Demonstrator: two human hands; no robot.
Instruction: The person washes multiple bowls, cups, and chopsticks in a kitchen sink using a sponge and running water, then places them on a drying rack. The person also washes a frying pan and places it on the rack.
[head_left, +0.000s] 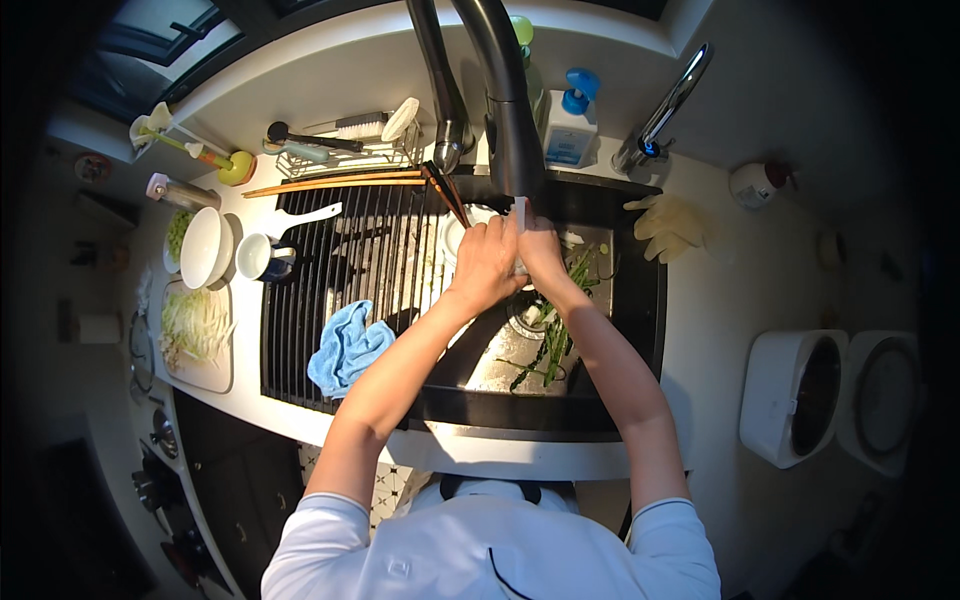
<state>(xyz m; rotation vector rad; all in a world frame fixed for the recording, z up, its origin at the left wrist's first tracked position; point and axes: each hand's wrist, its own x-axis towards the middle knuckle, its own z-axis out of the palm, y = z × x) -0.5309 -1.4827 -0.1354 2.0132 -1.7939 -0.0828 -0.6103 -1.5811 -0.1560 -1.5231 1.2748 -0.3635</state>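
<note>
My left hand (486, 259) and my right hand (541, 247) meet over the sink (517, 360), just below the black faucet (516, 127). Both grip a small white object (520, 213) that sticks up between the fingers; the fingers hide most of it, so its kind cannot be told. A white dish (453, 238) shows partly behind my left hand, with dark chopsticks (444, 191) leaning by it. Green vegetable scraps (556, 341) lie in the basin beneath my right forearm, around the drain (525, 322).
A roll-up rack (375, 262) covers the sink's left side, bearing a blue cloth (349, 349). Left of it stand a mug (259, 257), a white bowl (206, 247) and a cutting board (217, 381) with shredded vegetables. Rubber gloves (667, 225) lie right; a soap bottle (568, 135) stands behind.
</note>
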